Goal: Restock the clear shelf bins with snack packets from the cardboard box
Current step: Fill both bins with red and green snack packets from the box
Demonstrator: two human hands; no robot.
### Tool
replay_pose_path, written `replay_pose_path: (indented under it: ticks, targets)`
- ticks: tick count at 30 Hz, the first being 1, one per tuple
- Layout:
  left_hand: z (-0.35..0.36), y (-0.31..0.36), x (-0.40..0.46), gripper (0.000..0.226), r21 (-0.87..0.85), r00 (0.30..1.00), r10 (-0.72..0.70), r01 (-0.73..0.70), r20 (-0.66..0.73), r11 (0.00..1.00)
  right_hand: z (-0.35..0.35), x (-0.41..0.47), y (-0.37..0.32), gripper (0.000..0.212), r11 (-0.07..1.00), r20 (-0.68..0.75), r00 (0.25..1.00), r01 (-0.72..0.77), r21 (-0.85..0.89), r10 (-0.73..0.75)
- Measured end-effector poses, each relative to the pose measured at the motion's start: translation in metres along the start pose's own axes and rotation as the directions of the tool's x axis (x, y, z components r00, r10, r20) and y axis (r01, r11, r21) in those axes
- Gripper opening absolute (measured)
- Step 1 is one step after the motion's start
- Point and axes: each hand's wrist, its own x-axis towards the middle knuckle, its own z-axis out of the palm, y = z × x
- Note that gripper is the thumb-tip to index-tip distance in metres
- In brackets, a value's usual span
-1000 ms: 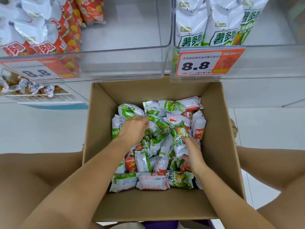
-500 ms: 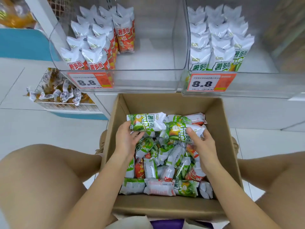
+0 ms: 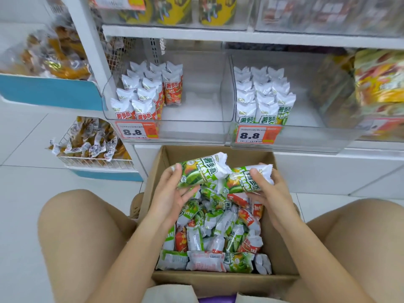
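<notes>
Leftmost, a white wire basket on the floor holds small twisted sweet wrappers. Beside it, the left clear plastic shelf bin holds red-and-white snack packets standing only in its left part. The right clear plastic shelf bin carries green-and-white snack packets in upright rows. Below, the open brown cardboard box lies heaped with mixed packets. Above it, the left hand grips one green packet; the right hand grips a second green packet.
</notes>
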Motion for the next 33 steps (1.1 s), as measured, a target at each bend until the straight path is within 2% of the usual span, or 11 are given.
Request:
replay_pose_path:
  ticks: [5,9,11,13,17,21,23,26,29,31,33]
  targets:
    - [0.011,0.009,-0.015,0.029,0.047,0.993,0.046,-0.051,0.105,0.998,0.005,-0.004,-0.01,0.064,0.997,-0.052,0.997,0.053,-0.052,-0.056]
    - [0.018,0.02,-0.016,0.028,-0.045,0.989,0.096,-0.091,0.113,0.995,0.007,-0.008,-0.021,0.03,0.99,-0.105,0.986,0.121,-0.066,-0.128]
    - [0.02,0.024,-0.017,0.026,-0.055,0.986,0.098,-0.092,0.137,0.994,0.01,-0.011,-0.028,0.024,0.985,-0.107,0.982,0.149,-0.086,-0.157]
    - [0.021,0.024,-0.018,0.024,-0.042,0.986,0.075,-0.069,0.152,0.997,0.013,-0.013,-0.031,0.027,0.984,-0.101,0.98,0.166,-0.064,-0.172]
    - [0.023,0.014,-0.019,0.014,-0.066,0.982,-0.037,0.05,0.187,0.997,0.018,-0.014,-0.033,0.061,0.988,-0.079,0.985,0.153,-0.03,-0.155]
    - [0.031,0.007,-0.021,0.02,-0.031,0.959,-0.065,0.076,0.275,0.997,0.026,-0.02,-0.036,0.055,0.991,-0.04,0.992,0.116,-0.064,-0.119]
    - [0.04,0.004,-0.023,0.031,0.075,0.949,-0.093,0.074,0.302,0.994,0.031,-0.024,-0.034,0.055,0.993,0.006,0.996,0.093,-0.078,-0.093]
    - [0.051,-0.007,-0.019,0.043,0.295,0.971,-0.104,0.036,0.217,0.955,0.04,-0.022,-0.025,0.04,0.989,0.084,0.996,0.053,-0.135,-0.042]
    - [0.044,-0.015,-0.01,0.026,0.27,0.995,-0.084,0.065,0.058,0.961,0.038,-0.015,-0.01,0.032,0.979,0.055,0.998,0.004,-0.205,0.007]
    - [0.034,-0.016,-0.005,0.015,0.318,0.997,-0.079,0.08,-0.017,0.945,0.028,-0.008,0.004,0.044,0.972,0.046,0.998,-0.037,-0.233,0.049]
    - [0.021,-0.017,0.0,0.012,0.383,0.995,-0.08,0.097,-0.062,0.919,0.011,-0.001,0.022,0.08,0.962,0.019,0.995,-0.088,-0.258,0.096]
